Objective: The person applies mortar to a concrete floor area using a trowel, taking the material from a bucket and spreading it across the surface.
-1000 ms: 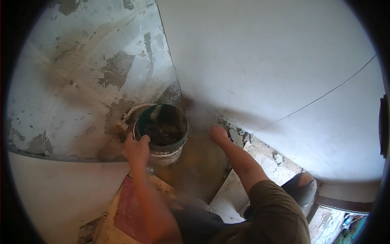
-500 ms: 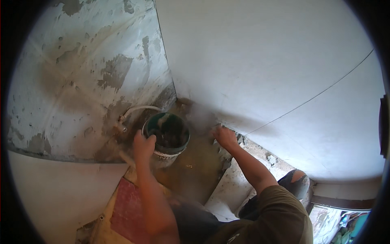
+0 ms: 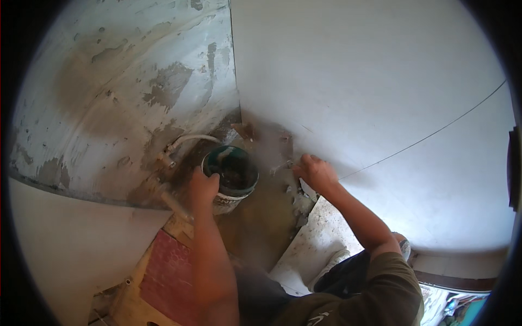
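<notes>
Left of the grip, more of the pale hose [image 3: 190,139] shows against the patchy wall [image 3: 119,103] than a second ago, and a pipe stub [image 3: 178,204], hard to make out then, now shows beside the forearm. The left hand [image 3: 204,187] remains clamped on the near left rim of the bucket [image 3: 228,200]; together they sit farther right of the hose's fitting than before, and the bucket looks smaller. Right of the grip, the right hand [image 3: 317,173] hangs well apart from the bucket, more of its back and knuckles showing; its fingers are bent, but I cannot tell whether they hold anything.

Counted left to right: one patchy wall, one red panel [image 3: 168,271] below the grip, one hose, one pipe stub, two hands, one bucket, one smooth white wall [image 3: 370,81] and one thin dark line [image 3: 429,139] across it.
</notes>
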